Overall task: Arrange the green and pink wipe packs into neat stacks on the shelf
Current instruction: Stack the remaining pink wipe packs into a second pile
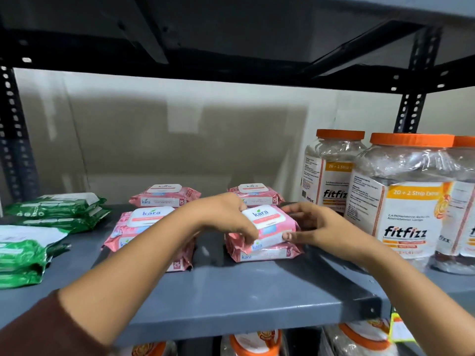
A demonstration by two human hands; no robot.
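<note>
On the grey shelf [231,291] both my hands grip a pink wipe pack [270,223] that rests on top of another pink pack [262,253]. My left hand [226,217] holds its left end, my right hand [316,224] its right end. To the left stands a pink stack [144,227], partly hidden by my left forearm. Two single pink packs lie behind, one at the back middle [164,195] and one at the back right [257,195]. Green packs sit at the left: a rear stack [56,209] and a front stack [23,255].
Large clear jars with orange lids [401,196] stand close at the right of the pink packs. Black slotted uprights [15,140] frame the shelf, and another shelf board hangs low overhead. More orange-lidded jars [252,343] fill the level below.
</note>
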